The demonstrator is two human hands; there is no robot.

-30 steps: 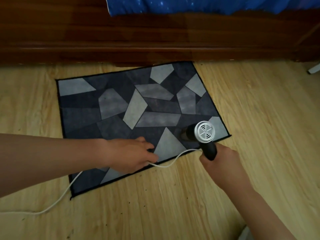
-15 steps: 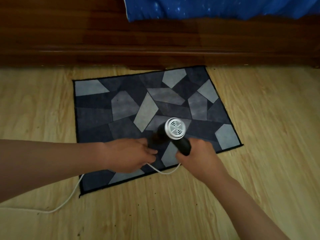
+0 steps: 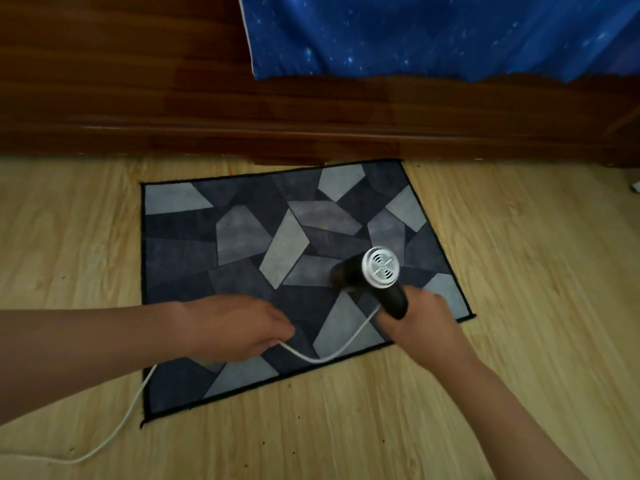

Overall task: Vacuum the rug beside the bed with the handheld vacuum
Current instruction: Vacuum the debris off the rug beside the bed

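Right hand (image 3: pixel 420 323), I see, is wrapped round the black handle of the handheld vacuum (image 3: pixel 375 271). Its nozzle is down on the rug (image 3: pixel 239 233) near the right edge, silver rear grille facing me. I see my left hand (image 3: pixel 232 327) over the rug's near edge, fingers curled on the white cord (image 3: pixel 332 356), which trails past the near left corner onto the wooden floor (image 3: pixel 519 271). The rug's far right corner reaches the bed frame (image 3: pixel 207 98).
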